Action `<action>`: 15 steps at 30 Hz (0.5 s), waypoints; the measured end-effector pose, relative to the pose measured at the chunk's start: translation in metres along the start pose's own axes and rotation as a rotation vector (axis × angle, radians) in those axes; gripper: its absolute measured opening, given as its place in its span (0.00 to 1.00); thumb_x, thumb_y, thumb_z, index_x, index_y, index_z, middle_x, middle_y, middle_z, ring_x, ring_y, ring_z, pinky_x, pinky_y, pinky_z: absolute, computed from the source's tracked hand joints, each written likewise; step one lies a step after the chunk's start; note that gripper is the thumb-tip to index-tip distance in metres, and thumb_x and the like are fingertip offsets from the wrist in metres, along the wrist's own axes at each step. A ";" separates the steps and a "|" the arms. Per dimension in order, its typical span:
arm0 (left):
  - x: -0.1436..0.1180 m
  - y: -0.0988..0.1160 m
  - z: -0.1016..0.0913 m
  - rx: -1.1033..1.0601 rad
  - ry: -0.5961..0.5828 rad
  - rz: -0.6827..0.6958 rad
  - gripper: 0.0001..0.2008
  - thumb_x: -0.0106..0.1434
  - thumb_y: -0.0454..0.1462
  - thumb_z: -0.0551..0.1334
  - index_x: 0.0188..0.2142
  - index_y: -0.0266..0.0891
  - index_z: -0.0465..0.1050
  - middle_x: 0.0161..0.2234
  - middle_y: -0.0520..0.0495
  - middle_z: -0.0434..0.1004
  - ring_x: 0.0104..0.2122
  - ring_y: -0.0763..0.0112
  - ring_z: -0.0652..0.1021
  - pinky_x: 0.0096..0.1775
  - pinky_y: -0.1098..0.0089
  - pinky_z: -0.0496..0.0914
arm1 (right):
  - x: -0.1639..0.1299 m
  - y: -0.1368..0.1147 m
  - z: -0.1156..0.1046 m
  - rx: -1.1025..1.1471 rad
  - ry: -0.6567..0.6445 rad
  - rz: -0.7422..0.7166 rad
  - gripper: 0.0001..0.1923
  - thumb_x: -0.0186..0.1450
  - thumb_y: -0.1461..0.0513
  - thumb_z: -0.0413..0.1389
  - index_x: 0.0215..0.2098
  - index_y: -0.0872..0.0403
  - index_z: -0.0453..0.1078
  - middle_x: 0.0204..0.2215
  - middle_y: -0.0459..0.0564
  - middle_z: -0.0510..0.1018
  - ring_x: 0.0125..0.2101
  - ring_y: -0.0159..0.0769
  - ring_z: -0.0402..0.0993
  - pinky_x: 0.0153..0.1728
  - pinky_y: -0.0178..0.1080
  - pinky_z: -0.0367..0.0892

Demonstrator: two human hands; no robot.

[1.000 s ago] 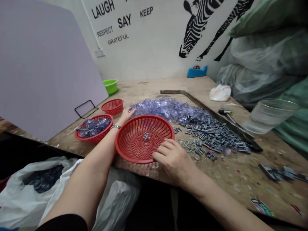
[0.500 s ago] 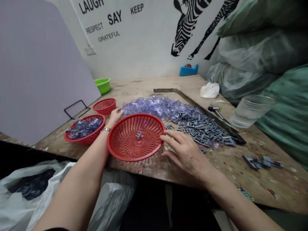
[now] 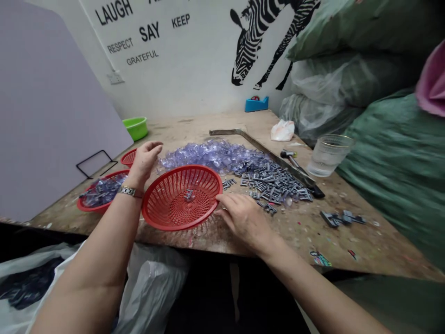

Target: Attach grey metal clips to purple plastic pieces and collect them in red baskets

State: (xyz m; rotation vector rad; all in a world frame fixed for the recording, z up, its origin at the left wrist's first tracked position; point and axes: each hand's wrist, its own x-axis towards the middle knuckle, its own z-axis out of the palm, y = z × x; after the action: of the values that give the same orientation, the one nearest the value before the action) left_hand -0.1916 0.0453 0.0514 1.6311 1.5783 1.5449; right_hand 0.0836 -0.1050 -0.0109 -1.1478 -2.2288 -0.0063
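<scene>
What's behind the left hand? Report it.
Part of the far red basket shows past the left hand. The hand covers the basket's right side, so whatever lies in that part cannot be seen.

White painted wall at twelve o'clock, black lettering at eleven, black-and-white zebra mural at one, white rectangular socket at ten, large pale-lilac flat panel at nine, bulging green sacks stacked at three, scuffed brown wooden tabletop at four
</scene>
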 end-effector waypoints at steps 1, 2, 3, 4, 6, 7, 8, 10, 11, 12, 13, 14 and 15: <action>-0.006 0.013 0.003 -0.010 -0.026 0.053 0.14 0.55 0.38 0.60 0.40 0.33 0.74 0.32 0.48 0.74 0.29 0.76 0.70 0.33 0.74 0.67 | 0.002 -0.002 0.001 -0.003 -0.005 0.016 0.11 0.67 0.60 0.53 0.45 0.56 0.70 0.40 0.56 0.79 0.41 0.43 0.75 0.42 0.44 0.67; -0.015 0.026 0.007 -0.008 -0.054 0.112 0.14 0.56 0.38 0.60 0.41 0.34 0.74 0.34 0.48 0.75 0.30 0.75 0.71 0.35 0.73 0.69 | 0.004 -0.005 0.002 -0.006 -0.013 0.028 0.10 0.67 0.59 0.53 0.43 0.56 0.70 0.39 0.55 0.79 0.41 0.43 0.75 0.41 0.44 0.66; -0.026 0.039 0.012 0.005 -0.086 0.172 0.14 0.58 0.38 0.60 0.42 0.34 0.74 0.35 0.47 0.75 0.33 0.74 0.73 0.38 0.72 0.70 | 0.006 -0.007 0.004 -0.006 -0.019 0.037 0.10 0.67 0.59 0.53 0.43 0.56 0.70 0.39 0.55 0.79 0.41 0.43 0.75 0.41 0.44 0.66; -0.038 0.052 0.019 0.021 -0.130 0.232 0.13 0.58 0.38 0.60 0.42 0.34 0.74 0.37 0.46 0.76 0.36 0.73 0.74 0.41 0.71 0.70 | 0.008 -0.009 0.006 0.000 -0.021 0.042 0.10 0.67 0.59 0.53 0.42 0.56 0.70 0.38 0.55 0.80 0.40 0.44 0.75 0.41 0.43 0.65; -0.065 0.073 0.036 0.026 -0.207 0.362 0.12 0.59 0.37 0.61 0.42 0.34 0.74 0.41 0.44 0.76 0.40 0.70 0.75 0.45 0.68 0.71 | 0.009 -0.014 0.012 0.029 -0.018 0.056 0.09 0.67 0.59 0.53 0.42 0.57 0.70 0.37 0.54 0.80 0.39 0.43 0.75 0.41 0.43 0.65; -0.079 0.081 0.046 0.015 -0.250 0.424 0.12 0.60 0.37 0.61 0.43 0.34 0.73 0.43 0.43 0.76 0.43 0.70 0.75 0.46 0.67 0.71 | 0.010 -0.015 0.015 0.054 -0.016 0.053 0.09 0.67 0.60 0.53 0.42 0.57 0.70 0.37 0.54 0.80 0.40 0.43 0.75 0.41 0.43 0.65; -0.092 0.087 0.056 -0.003 -0.288 0.484 0.12 0.61 0.36 0.60 0.44 0.35 0.73 0.44 0.42 0.76 0.44 0.69 0.75 0.46 0.67 0.71 | 0.010 -0.016 0.018 0.081 -0.016 0.049 0.09 0.67 0.62 0.52 0.43 0.57 0.69 0.38 0.55 0.80 0.40 0.43 0.75 0.42 0.42 0.65; -0.116 0.095 0.077 -0.030 -0.372 0.605 0.11 0.63 0.35 0.59 0.44 0.35 0.72 0.45 0.42 0.75 0.46 0.69 0.75 0.48 0.65 0.71 | 0.008 -0.015 0.022 0.116 -0.040 0.046 0.11 0.66 0.64 0.52 0.45 0.58 0.70 0.41 0.57 0.79 0.42 0.43 0.74 0.43 0.42 0.66; -0.125 0.097 0.088 -0.028 -0.418 0.647 0.10 0.63 0.34 0.59 0.44 0.36 0.72 0.45 0.42 0.75 0.47 0.68 0.74 0.49 0.64 0.71 | 0.006 -0.012 0.023 0.116 -0.068 0.051 0.12 0.66 0.65 0.51 0.46 0.58 0.70 0.42 0.58 0.79 0.43 0.44 0.74 0.42 0.42 0.67; -0.133 0.098 0.097 -0.025 -0.448 0.677 0.10 0.63 0.33 0.58 0.44 0.36 0.72 0.45 0.42 0.75 0.47 0.68 0.74 0.50 0.64 0.71 | 0.004 -0.009 0.022 0.109 -0.098 0.055 0.12 0.65 0.65 0.51 0.45 0.58 0.71 0.42 0.59 0.80 0.42 0.45 0.75 0.42 0.42 0.67; -0.139 0.098 0.106 -0.020 -0.460 0.693 0.10 0.64 0.32 0.58 0.44 0.37 0.71 0.45 0.42 0.75 0.47 0.68 0.75 0.51 0.63 0.70 | 0.001 -0.005 0.020 0.099 -0.125 0.054 0.12 0.64 0.66 0.51 0.44 0.58 0.72 0.42 0.60 0.80 0.41 0.46 0.75 0.40 0.43 0.68; -0.143 0.097 0.115 -0.015 -0.470 0.693 0.10 0.64 0.31 0.57 0.44 0.37 0.71 0.46 0.42 0.75 0.48 0.68 0.74 0.52 0.63 0.70 | -0.003 0.001 0.016 0.095 -0.141 0.040 0.12 0.64 0.66 0.51 0.43 0.59 0.73 0.41 0.60 0.80 0.41 0.46 0.75 0.40 0.43 0.68; -0.145 0.095 0.122 -0.017 -0.477 0.683 0.10 0.64 0.31 0.56 0.44 0.37 0.72 0.46 0.42 0.75 0.48 0.68 0.74 0.52 0.63 0.70 | -0.008 0.007 0.010 0.118 -0.120 0.011 0.12 0.64 0.67 0.51 0.43 0.59 0.73 0.40 0.60 0.80 0.41 0.45 0.76 0.40 0.42 0.69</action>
State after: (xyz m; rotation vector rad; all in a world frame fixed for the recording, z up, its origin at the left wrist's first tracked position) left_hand -0.0088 -0.0606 0.0329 2.4547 0.7889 1.2748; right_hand 0.0867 -0.1041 -0.0250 -1.1218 -2.2937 0.2007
